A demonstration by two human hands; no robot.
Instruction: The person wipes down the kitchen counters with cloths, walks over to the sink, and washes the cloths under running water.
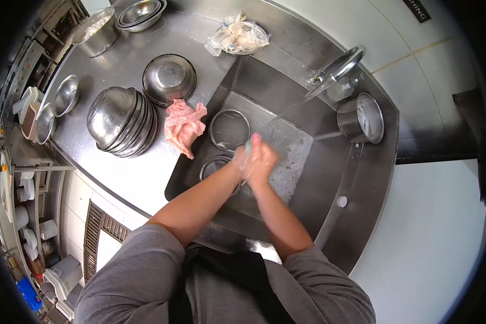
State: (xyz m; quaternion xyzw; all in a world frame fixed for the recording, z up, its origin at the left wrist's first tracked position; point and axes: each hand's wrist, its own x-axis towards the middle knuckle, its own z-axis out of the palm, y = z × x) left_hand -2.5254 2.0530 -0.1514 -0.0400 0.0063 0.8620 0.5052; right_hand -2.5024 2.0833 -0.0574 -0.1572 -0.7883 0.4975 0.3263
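My left hand (240, 160) and my right hand (263, 160) are pressed together over the metal sink (321, 178). Both look wet, and their fingers are closed. A pale greenish-white patch (248, 148) shows between them; whether it is foam or a small object I cannot make out. Below and to the left, a round metal container (230, 129) lies on the sink floor. A second round container (210, 167) is partly hidden by my left forearm. From the tap (340, 67), a thin stream of water runs down beyond my hands.
Left of the sink, a pink cloth (182, 127) lies beside stacked metal bowls (116, 119) and an upturned bowl (170, 78). Crumpled plastic bags (237, 35) sit at the back. A metal pot (356, 120) and a white cap (342, 201) are on the right ledge.
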